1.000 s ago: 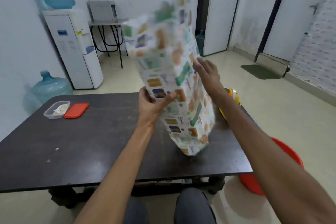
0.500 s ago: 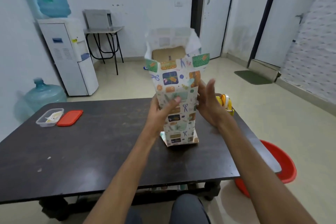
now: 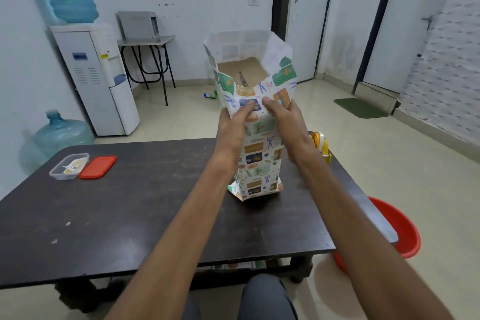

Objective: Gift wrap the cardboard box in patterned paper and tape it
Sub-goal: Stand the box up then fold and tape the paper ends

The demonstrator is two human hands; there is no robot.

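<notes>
The cardboard box (image 3: 244, 71) stands on end on the tabletop (image 3: 135, 205), sleeved in patterned paper (image 3: 259, 153) whose top rises open above both hands. The left hand (image 3: 233, 127) and right hand (image 3: 283, 122) press its near face, fingers curled on the paper. Best crease the near flap flat against the box end first; the tape dispenser (image 3: 320, 143) waits just right of the right hand.

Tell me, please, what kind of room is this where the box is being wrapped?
Probably a plain office or back room, not a shop. A water dispenser with a bottle on top stands by the wall, a spare water bottle sits on the tiled floor, and the work is done on a low dark table.
</notes>
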